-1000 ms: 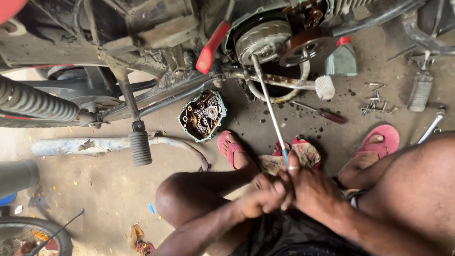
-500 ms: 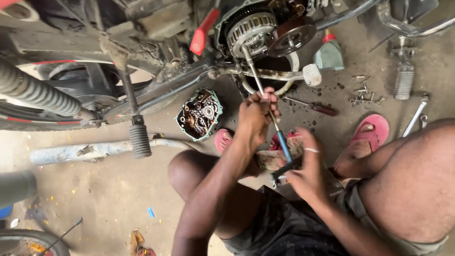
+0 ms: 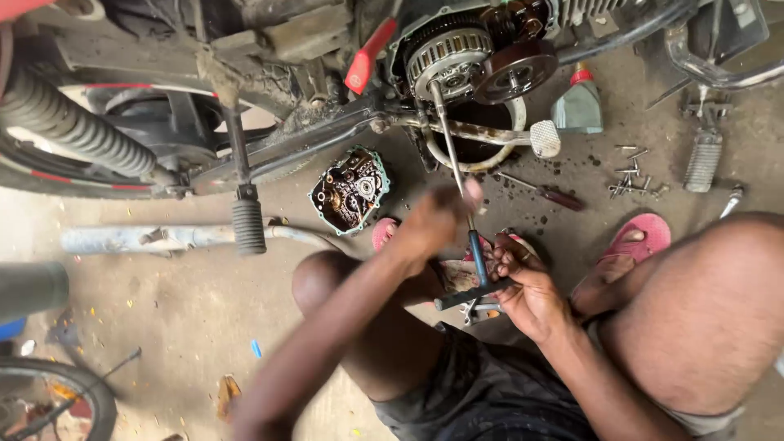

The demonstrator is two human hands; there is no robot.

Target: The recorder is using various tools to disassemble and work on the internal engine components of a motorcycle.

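The only package in view is a grey-green plastic oil bottle [image 3: 576,106] with a red cap, standing on the concrete floor just right of the motorcycle's exposed clutch [image 3: 447,54]. Its label cannot be made out. No signs or screens show.

Soft, even daylight fills the frame, and the pale concrete floor [image 3: 163,327] at lower left is the brightest area. The upper left lies in deep shadow beneath the dark motorcycle frame [image 3: 269,155]. Motion blur smears the left hand [image 3: 437,220] and its forearm, while the right hand [image 3: 531,294] is sharper. Lines bow at the edges from wide-angle distortion. A faint sheen shows on the ribbed silver clutch drum [image 3: 449,53].
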